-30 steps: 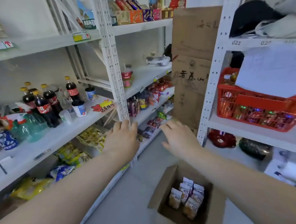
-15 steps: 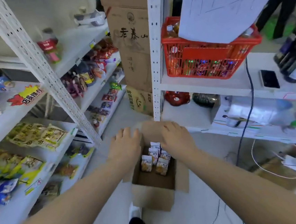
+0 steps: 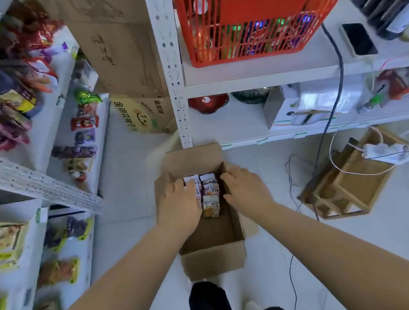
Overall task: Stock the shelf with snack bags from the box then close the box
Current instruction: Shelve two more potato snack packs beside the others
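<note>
An open cardboard box (image 3: 215,261) stands on the floor below me, flaps up. Several small snack bags (image 3: 210,195) stand packed at its far end. My left hand (image 3: 180,204) reaches into the box and lies against the left side of the bags, fingers spread. My right hand (image 3: 245,189) is inside the box at the right of the bags, fingers curled toward them. Whether either hand grips a bag is hidden. The white shelf unit (image 3: 54,134) on the left carries other snack packets.
A second white shelf unit (image 3: 265,74) stands ahead with a red basket (image 3: 247,18) and a phone (image 3: 358,38). Stacked cardboard cartons (image 3: 118,50) fill the corner. A wooden rack (image 3: 346,186) with a power strip and cables lies on the floor at right. My legs are below the box.
My view has tilted down from the shelves to the box. Both hands have dropped from above the box into it, closing in on either side of the snack bags.
</note>
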